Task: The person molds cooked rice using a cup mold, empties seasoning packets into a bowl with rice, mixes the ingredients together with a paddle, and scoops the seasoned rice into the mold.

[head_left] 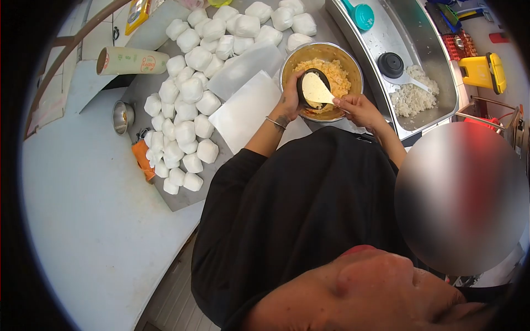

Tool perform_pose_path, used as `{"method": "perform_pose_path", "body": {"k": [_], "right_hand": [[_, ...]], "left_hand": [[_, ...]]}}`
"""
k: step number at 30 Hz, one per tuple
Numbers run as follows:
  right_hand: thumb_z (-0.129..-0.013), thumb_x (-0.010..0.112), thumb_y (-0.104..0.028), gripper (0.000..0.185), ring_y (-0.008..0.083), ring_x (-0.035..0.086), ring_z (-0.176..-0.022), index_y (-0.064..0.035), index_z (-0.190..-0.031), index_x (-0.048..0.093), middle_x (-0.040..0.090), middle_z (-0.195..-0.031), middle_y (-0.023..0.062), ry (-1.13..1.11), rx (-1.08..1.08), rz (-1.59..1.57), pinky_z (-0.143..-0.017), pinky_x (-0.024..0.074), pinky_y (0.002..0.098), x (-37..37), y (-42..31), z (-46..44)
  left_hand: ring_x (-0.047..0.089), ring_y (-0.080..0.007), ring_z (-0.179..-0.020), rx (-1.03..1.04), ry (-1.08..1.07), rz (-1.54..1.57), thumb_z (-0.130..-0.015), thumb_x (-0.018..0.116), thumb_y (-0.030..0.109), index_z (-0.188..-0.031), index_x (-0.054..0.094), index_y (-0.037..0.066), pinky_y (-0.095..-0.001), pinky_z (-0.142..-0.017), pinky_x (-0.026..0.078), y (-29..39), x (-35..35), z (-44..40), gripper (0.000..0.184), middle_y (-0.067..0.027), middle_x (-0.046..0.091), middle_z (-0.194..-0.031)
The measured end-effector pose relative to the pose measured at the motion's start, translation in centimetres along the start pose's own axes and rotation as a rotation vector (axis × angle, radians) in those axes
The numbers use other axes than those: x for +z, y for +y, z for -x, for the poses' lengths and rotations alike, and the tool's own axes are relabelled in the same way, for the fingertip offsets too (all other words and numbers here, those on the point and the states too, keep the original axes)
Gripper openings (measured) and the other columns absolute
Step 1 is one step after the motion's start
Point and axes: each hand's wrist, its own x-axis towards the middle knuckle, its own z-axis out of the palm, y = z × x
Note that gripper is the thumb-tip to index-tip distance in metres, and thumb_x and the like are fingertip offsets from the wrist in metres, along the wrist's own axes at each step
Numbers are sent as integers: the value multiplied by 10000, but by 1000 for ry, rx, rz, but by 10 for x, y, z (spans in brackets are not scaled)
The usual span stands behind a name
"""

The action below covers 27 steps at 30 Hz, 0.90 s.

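My left hand (290, 99) is wrapped round a small black bowl (327, 80), tilted over a large metal bowl (360, 73) of orange-yellow rice (338, 70). In my right hand (360, 110) is the handle of a white rice paddle (317, 89). The paddle's flat blade lies across the mouth of the black bowl and covers most of its contents. White paper sheets (247, 117) lie on the metal table just left of my left forearm.
Many white wrapped packets (186, 132) cover the metal table. At right, a deep steel tray (406, 124) holds white rice (414, 99), another paddle, a black round mould (390, 64) and a teal scoop (362, 16). A small metal bowl (122, 117) and a stack of cups (134, 60) stand left.
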Motion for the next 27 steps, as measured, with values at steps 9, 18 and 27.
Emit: {"method": "perform_pose_path", "body": {"k": [9,18,27], "right_hand": [[-883,628,-368,380,293,640,-628,-1,-799,679,638,-691,189,274,-253,709,-639,483,404,-28,-49,18],[-898,505,-224,203,371,703,-807,-61,-1010,553,701,-818,206,320,44,1225,-676,540,526,67,24,3],[-933,514,-274,239,371,683,-806,-50,-953,593,671,-777,214,394,35,926,-705,510,487,78,16,4]], "left_hand": [[644,-252,-1090,15,91,-113,-952,312,571,-1266,554,86,-466,-815,574,18,-29,20,626,-106,641,-1200],[632,-252,-1097,161,202,217,-957,281,558,-1243,558,115,-474,-846,550,-9,-63,25,595,-80,640,-1198],[621,-269,-1089,213,133,298,-945,276,570,-1260,545,169,-485,-787,535,-21,-70,20,577,-54,615,-1228]]}}
